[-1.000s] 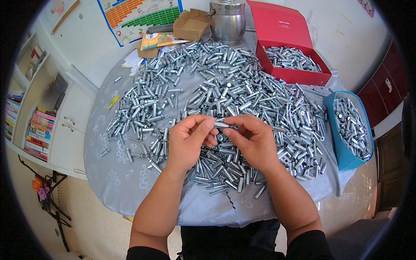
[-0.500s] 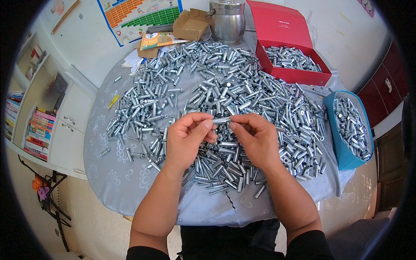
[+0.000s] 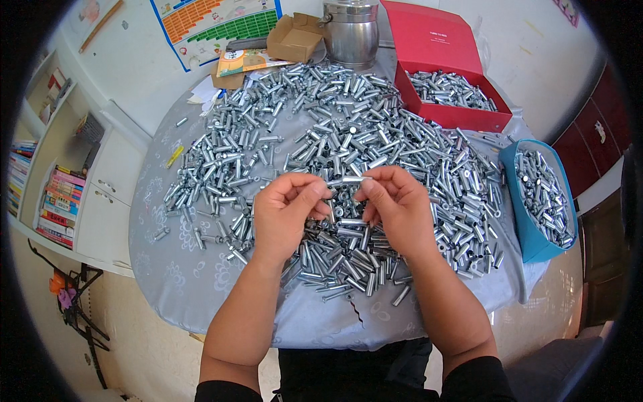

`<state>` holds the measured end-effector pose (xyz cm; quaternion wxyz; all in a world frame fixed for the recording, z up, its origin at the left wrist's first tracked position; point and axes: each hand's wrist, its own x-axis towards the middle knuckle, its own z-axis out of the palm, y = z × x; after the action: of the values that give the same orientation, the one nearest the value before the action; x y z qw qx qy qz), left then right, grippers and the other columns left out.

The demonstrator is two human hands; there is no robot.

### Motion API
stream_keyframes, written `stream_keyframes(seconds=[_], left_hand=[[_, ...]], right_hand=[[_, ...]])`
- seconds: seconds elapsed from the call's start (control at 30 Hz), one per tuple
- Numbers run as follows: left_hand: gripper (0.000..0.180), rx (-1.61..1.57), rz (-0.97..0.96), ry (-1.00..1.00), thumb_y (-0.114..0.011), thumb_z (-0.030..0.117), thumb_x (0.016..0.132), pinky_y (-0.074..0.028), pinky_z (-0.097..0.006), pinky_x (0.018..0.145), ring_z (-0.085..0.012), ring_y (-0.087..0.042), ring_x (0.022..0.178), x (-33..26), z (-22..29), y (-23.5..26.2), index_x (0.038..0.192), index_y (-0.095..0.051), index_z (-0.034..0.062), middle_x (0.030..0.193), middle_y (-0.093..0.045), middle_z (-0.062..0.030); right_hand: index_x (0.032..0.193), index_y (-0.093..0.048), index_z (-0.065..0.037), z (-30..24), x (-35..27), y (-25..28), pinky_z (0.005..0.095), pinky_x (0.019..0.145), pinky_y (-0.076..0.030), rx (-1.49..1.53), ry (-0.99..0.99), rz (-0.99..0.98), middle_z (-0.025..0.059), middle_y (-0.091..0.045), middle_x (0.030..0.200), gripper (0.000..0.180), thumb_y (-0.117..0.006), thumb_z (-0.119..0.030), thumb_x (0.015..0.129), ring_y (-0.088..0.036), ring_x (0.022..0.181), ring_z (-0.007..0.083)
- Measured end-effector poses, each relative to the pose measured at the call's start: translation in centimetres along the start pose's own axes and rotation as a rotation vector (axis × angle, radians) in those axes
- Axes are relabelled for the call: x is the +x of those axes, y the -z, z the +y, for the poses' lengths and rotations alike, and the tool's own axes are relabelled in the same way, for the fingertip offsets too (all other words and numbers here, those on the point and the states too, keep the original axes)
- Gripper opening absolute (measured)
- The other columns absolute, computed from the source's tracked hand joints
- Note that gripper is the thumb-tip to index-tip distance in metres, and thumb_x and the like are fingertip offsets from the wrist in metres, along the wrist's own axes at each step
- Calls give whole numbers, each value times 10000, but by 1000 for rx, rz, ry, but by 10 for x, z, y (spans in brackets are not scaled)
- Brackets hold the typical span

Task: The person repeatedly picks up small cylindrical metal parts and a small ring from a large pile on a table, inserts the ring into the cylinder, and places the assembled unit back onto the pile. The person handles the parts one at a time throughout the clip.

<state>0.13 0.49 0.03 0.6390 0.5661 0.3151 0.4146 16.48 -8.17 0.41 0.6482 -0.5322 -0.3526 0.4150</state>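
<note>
A big heap of small silver metal bolts and sleeves (image 3: 348, 141) covers a round table with a grey patterned cloth (image 3: 174, 275). Above the heap's near edge, my left hand (image 3: 284, 214) and my right hand (image 3: 395, 208) hold one short silver metal piece (image 3: 348, 179) between their fingertips, each pinching one end. The piece lies level between the two hands. Loose bolts lie right under both palms.
A red box (image 3: 462, 117) with metal pieces stands at the back right, its lid up. A blue tub (image 3: 529, 228) full of pieces sits at the right edge. A steel pot (image 3: 351, 33), a cardboard box (image 3: 295, 40) and papers are at the back. Shelves with books stand left.
Both hands have lifted slightly from the heap and moved a little apart, so the silver piece between the fingertips now shows more clearly.
</note>
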Motion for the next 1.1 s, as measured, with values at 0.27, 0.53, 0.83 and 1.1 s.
stream_keyframes(seconds=[0.27, 0.53, 0.83, 1.1], left_hand=[[123, 84, -23, -54, -628, 26, 880, -490, -210, 557, -80, -608, 637, 0, -5, 1, 1001, -637, 9, 835, -675, -51], [143, 96, -38, -97, -635, 91, 891, -418, -170, 494, -52, -575, 605, -4, 7, -2, 1011, -651, 15, 861, -689, -43], [115, 429, 217, -120, -652, 101, 871, -384, -188, 534, -31, -485, 603, 13, 9, 43, 959, -691, 38, 818, -667, -1], [338, 921, -191, -267, -738, 125, 704, -419, -269, 584, -136, -496, 610, 4, 6, 36, 1023, -680, 28, 868, -613, -59]], right_hand=[[1194, -589, -8, -3, 1, -8, 191, 518, -435, 43, 174, 219, 44, -663, 834, 296, -624, -73, 907, -563, 607, 60], [1032, -652, 4, 3, -3, -4, 190, 506, -431, -57, 26, -33, 27, -672, 779, 163, -642, -81, 893, -563, 585, 59], [1140, -524, 24, 10, 10, 5, 246, 604, -527, 306, 224, 300, 154, -669, 1048, 225, -536, -20, 919, -669, 735, 160], [1309, -410, 33, 5, 9, 4, 265, 661, -545, 285, 314, 329, 192, -613, 1192, 368, -490, -79, 967, -686, 836, 209]])
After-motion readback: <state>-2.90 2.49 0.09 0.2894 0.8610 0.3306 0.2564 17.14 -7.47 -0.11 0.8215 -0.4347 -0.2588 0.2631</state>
